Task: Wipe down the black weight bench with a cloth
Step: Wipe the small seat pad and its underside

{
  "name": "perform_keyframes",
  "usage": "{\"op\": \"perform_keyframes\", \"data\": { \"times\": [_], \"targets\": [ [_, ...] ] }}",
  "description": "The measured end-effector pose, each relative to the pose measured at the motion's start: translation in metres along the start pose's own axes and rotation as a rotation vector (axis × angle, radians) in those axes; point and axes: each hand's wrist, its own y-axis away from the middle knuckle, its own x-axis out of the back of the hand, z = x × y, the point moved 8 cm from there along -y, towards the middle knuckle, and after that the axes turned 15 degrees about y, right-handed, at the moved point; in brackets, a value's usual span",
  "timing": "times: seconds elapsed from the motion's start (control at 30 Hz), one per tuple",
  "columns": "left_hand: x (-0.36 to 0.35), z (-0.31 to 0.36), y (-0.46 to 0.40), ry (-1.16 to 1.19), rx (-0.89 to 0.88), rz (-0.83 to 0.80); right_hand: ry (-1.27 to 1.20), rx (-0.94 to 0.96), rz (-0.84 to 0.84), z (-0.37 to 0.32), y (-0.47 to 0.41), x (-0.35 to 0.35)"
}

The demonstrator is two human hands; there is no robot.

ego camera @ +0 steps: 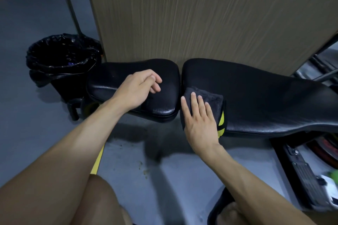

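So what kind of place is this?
Probably a gym's back or storage corner: a padded black weight bench on a grey painted floor, a lined bin, and a large cardboard box behind.

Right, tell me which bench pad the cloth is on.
The long pad, right of the gap. The right hand presses the cloth there; the short pad has none.
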Motion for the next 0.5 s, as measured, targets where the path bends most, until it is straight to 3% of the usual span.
{"op": "perform_keyframes", "data": {
  "times": [0.17, 0.3, 0.5],
  "targets": [
    [0.004, -0.014, 0.006, -0.041, 0.052, -0.019, 0.068, 0.038, -0.199, -0.008, -0.061, -0.006],
    [0.011, -0.018, 0.015, -0.049, 0.063, -0.004, -0.034, 0.152, -0.310, 0.002, -0.082, -0.012],
    [0.013, -0.019, 0.037, -0.061, 0.076, -0.033, -0.234, 0.149, -0.190, 0.008, -0.054, -0.003]
  ]
}}
